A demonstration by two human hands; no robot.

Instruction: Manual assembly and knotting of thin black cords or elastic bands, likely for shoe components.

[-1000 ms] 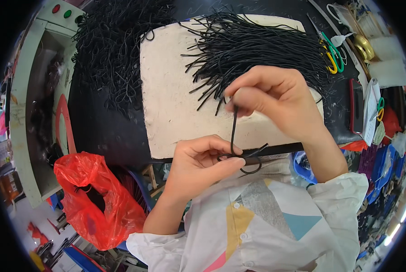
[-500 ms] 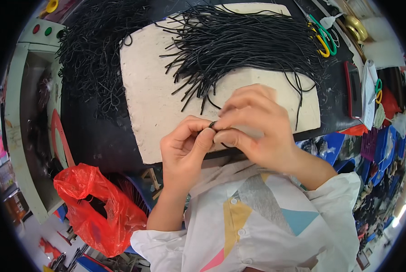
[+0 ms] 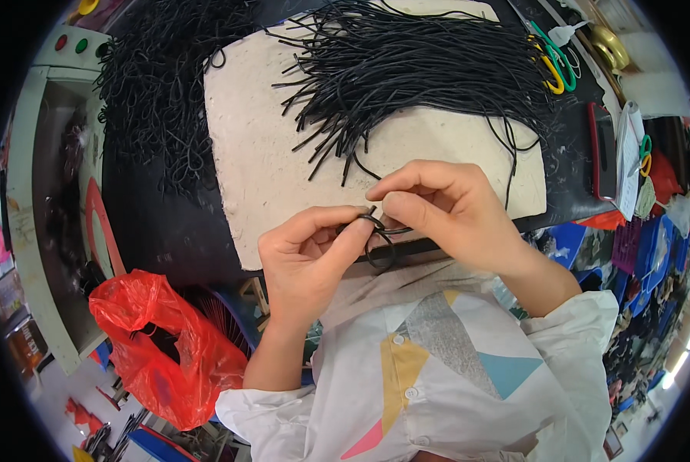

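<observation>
Above the front edge of the cream board, my left hand (image 3: 306, 250) pinches a thin black cord (image 3: 377, 225) between thumb and index finger. The cord is bent into a small loop that hangs below these fingertips, with a short end sticking up. One strand runs from the loop toward my right hand (image 3: 456, 208) and passes under its thumb. My right hand's fingers are curled, thumb and index tips close together; its grip on the cord is partly hidden. A thick bundle of straight black cords (image 3: 422, 69) lies beyond both hands on the cream board (image 3: 245, 162).
Looped black cords (image 3: 156, 100) are heaped at the far left. Scissors with green and yellow handles (image 3: 557, 65), a red-edged phone (image 3: 603, 150) and papers (image 3: 630, 158) lie right. A red plastic bag (image 3: 167, 354) hangs near left, beside a grey metal box (image 3: 33, 208).
My right hand has moved slightly right and its fingers have slowed from a blur. A cord loop now shows below my left fingertips. My left hand keeps its pinch.
</observation>
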